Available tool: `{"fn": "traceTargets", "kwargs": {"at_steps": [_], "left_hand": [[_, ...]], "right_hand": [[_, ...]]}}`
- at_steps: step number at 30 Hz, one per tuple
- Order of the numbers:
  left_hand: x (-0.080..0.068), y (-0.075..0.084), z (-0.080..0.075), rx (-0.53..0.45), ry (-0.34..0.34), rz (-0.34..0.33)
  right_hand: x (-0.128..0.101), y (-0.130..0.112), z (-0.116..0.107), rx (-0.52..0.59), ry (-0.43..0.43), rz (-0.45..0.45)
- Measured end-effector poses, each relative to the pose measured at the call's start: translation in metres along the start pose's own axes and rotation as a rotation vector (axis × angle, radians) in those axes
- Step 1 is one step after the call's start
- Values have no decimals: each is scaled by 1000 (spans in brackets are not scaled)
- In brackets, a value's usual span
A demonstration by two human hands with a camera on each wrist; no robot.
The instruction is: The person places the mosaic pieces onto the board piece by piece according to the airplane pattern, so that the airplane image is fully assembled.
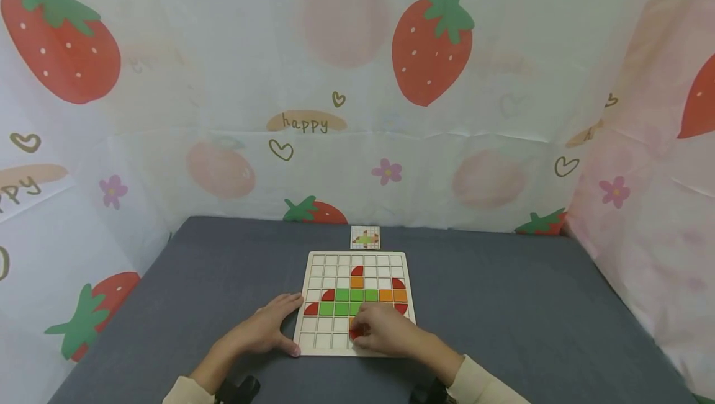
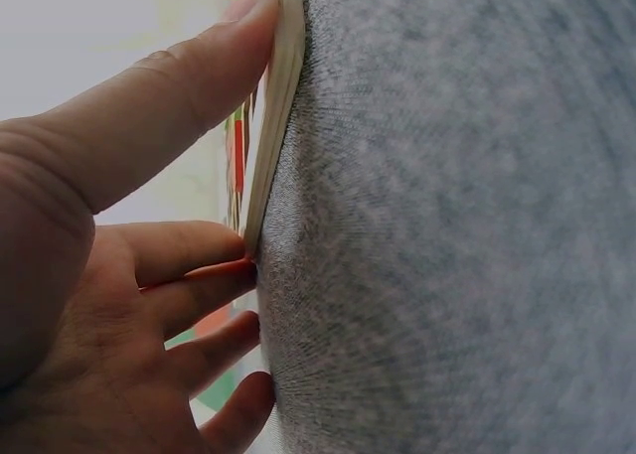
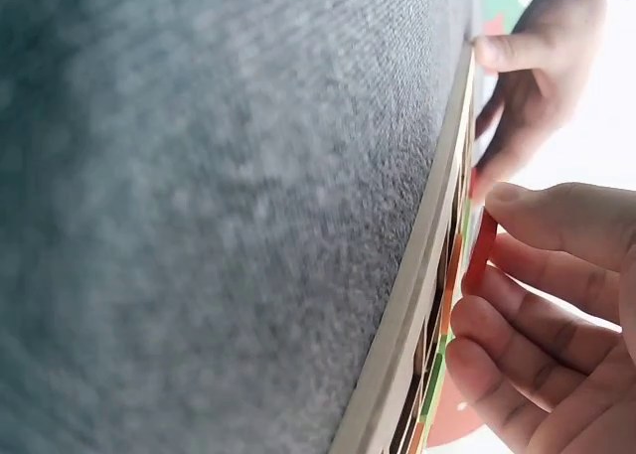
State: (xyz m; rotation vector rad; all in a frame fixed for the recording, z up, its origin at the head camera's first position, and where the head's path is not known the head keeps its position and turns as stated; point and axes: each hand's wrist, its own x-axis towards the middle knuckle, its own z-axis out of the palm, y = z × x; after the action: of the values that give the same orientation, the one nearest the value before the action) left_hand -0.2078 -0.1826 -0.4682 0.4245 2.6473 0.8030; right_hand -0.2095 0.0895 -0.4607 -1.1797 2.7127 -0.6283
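Observation:
A wooden grid board lies flat on the grey cloth, with red, green and orange tiles in some of its squares. Thumb and fingertips of my left hand rest on its left edge, the fingers spread and fairly straight. My right hand is over the lower right part of the board and hides some squares there. Between its thumb and fingers it pinches a red quarter-round tile, which stands tilted close over the board in the right wrist view. Green tiles run across the middle rows.
Behind the board lies a small card printed with a coloured grid pattern. A grey cloth covers the table. Curtains with strawberries and hearts hang round the back and sides.

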Motion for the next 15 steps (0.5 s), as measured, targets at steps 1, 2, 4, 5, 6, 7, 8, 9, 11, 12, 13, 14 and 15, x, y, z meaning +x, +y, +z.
{"fn": "traceTargets", "kwargs": {"at_steps": [1,2,4,5,6,7,8,9,11,12,13,14,15], "left_hand": [[0,0,0,0,0,2],[0,0,0,1,0,3],[-1,0,0,1,0,4],[-1,1,0,2,1,3],[-1,1,0,1,1,2],[-1,1,0,0,1,2],[-1,1,0,0,1,0],[-1,1,0,-1,1,-1],[-1,1,0,-1,0,-2],[-1,1,0,-2,-1,-1],[-1,1,-1,0,-1,0],[-1,1,-1,0,-1,1],[-1,1,-1,3,-1,1]], "right_hand": [[0,-1,0,-8,-3,-5],[0,-1,0,-17,-3,-11],[0,-3,0,-40,1,-25],[0,-3,0,-47,3,-29],[0,-4,0,-56,4,-32],[0,-4,0,-60,3,-34],[0,-5,0,-67,1,-33],[0,-5,0,-71,0,-34],[0,-6,0,-75,-4,-34],[0,-6,0,-81,-7,-33],[0,-6,0,-82,-7,-34],[0,-6,0,-87,-7,-34],[0,-6,0,-90,-8,-32]]}}
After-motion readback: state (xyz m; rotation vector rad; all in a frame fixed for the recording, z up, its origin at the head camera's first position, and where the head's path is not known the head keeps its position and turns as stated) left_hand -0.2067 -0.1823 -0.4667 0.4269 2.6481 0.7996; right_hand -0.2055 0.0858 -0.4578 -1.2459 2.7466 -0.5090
